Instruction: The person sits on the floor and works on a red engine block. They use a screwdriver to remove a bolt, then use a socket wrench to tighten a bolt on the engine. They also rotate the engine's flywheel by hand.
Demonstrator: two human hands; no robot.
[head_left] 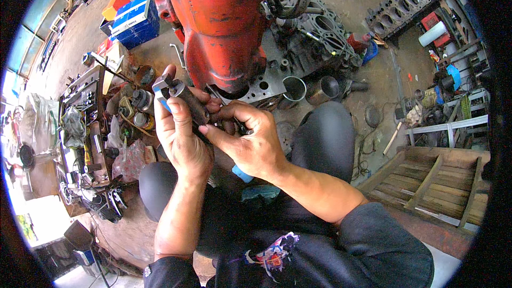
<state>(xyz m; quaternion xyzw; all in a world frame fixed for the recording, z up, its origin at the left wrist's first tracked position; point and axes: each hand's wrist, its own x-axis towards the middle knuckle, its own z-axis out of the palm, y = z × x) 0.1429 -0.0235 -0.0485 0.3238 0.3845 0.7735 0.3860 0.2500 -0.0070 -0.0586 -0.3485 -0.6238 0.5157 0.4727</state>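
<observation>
Head view, hours read from the centre. Item: one dark cylindrical metal part (191, 102) with a bright, fork-shaped head, held aslant near 10 o'clock, head end toward the upper left. Left hand (183, 133): closed round the part, thumb along its near side, fingers behind. Right hand (253, 141): just below centre, fingers bent and drawn narrow, thumb tip at the part's lower end; whether it grips the part or some smaller piece cannot be told. Surroundings: one large red machine housing (224, 26), worn paint, between 11 and 12 o'clock, beyond the hands; below it, a flat metal surface with round holes (254, 94). Two open metal sleeves, one with a bright rim (294, 94), one darker (322, 89), side by side between 1 and 2. One engine block with a row of bores (402, 8), farther out, same bearing. One blue box (140, 24), between 10 and 11. Assorted tools and loose parts (88, 152), about 9. One clear plastic bag (133, 162), between 8 and 9. One slatted wooden crate (438, 161), between 3 and 4.
</observation>
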